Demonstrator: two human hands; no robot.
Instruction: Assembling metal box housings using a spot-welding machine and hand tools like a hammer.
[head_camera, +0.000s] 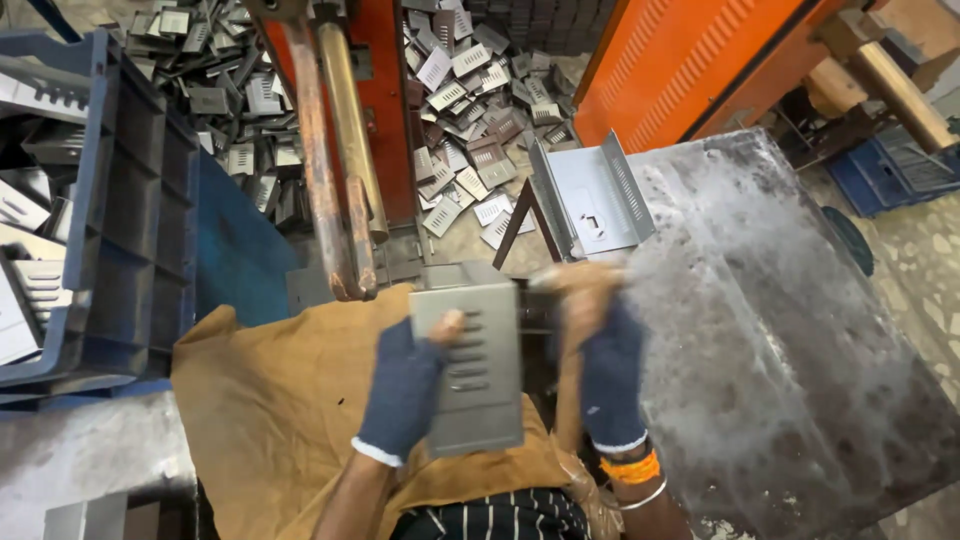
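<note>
The left hand (405, 385) grips a slotted grey box (468, 365) over brown cloth (270, 400); the blurred right hand (600, 340) clasps its right edge. Bare fingertips could get cut on sheet edges, or pinched at the electrodes (345, 200) just ahead.

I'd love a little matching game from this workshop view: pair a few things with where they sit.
Things:
1. slotted grey metal cover
2. blue plastic crate
3. folded metal channel
4. heap of small metal plates

Places:
A. on the floor, beyond the machine
B. at the far edge of the worn steel table
C. on the left side
D. between both gloved hands

Pairs: 1-D, 2-C, 3-B, 4-A
</note>
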